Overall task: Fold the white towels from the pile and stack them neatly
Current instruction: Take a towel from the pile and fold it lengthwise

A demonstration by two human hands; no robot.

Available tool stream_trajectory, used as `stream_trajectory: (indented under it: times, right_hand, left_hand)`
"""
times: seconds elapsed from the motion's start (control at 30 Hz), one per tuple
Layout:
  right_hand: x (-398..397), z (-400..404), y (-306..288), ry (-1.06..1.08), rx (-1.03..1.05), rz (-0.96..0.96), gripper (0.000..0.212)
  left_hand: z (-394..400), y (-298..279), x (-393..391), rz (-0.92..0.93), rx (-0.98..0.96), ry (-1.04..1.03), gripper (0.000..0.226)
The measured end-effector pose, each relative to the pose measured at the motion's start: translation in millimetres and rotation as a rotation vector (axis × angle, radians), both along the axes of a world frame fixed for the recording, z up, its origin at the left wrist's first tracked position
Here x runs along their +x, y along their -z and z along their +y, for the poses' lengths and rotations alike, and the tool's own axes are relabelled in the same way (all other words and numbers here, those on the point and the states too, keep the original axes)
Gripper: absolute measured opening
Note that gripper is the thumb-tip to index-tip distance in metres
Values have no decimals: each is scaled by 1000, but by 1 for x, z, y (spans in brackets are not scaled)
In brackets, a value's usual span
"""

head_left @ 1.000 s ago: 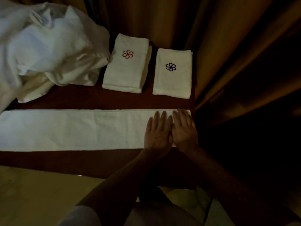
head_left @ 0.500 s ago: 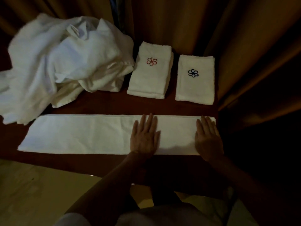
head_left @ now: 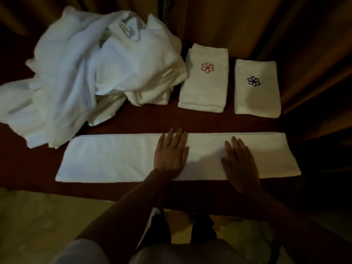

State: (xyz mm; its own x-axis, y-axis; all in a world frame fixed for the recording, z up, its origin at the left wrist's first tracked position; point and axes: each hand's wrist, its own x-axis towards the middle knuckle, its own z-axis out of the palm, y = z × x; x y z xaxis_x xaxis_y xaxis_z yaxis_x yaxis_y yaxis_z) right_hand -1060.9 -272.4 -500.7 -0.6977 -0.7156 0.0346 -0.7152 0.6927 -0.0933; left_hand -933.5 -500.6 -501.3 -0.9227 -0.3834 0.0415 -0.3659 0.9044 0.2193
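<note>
A long white towel [head_left: 118, 157], folded into a narrow strip, lies flat across the middle of the frame on a dark red table [head_left: 28, 168], running from the lower left of centre to the right edge of the tabletop. Both hands lie palm down on it with straight fingers, gripping nothing. The left hand [head_left: 171, 153] rests near the middle of the strip, its fingertips reaching the strip's far edge and its wrist at the near edge. The right hand [head_left: 241, 164] rests to the right of it, well apart from the left hand, with its fingers pointing away from the person and its wrist over the near edge. In the upper left of the frame a loose pile of white towels [head_left: 85, 73] sits crumpled on the table, its lower edge just beside the left end of the strip. At upper centre right, a folded towel with a red flower mark [head_left: 204, 88] lies next to the pile, and it seems to be a stack of more than one. To its right, apart from it, lies a folded towel with a dark blue flower mark [head_left: 257, 96]. Brown curtains [head_left: 247, 25] hang behind the table. At the bottom of the frame a pale floor [head_left: 38, 225] shows.
</note>
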Motion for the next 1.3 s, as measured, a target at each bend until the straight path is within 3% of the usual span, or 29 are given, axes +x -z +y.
stream_trajectory:
  times: [0.23,0.33,0.43,0.53,1.03,1.3]
  right_hand:
    - [10,8,-8,62,-14,-27,58]
    - [26,-33,-21,88,-114,10,52]
    - [66,-101,-25,-27,-201,-30,49]
    - [98,-136,-10,-71,-28,-68,53]
    - [93,-99,-10,-27,18,-65,62]
    - [123,-135,-6,-80,-174,141,46]
  left_hand:
    - [-34,-2,14,71,35,-34,46]
    - [-28,-12,25,124,57,-11,48]
    - [-18,-5,54,62,28,143,54]
    - [-27,7,72,2,18,182,58]
    - [-135,-3,112,-26,25,15,57]
    - [-165,-5,145,43,39,-153,55]
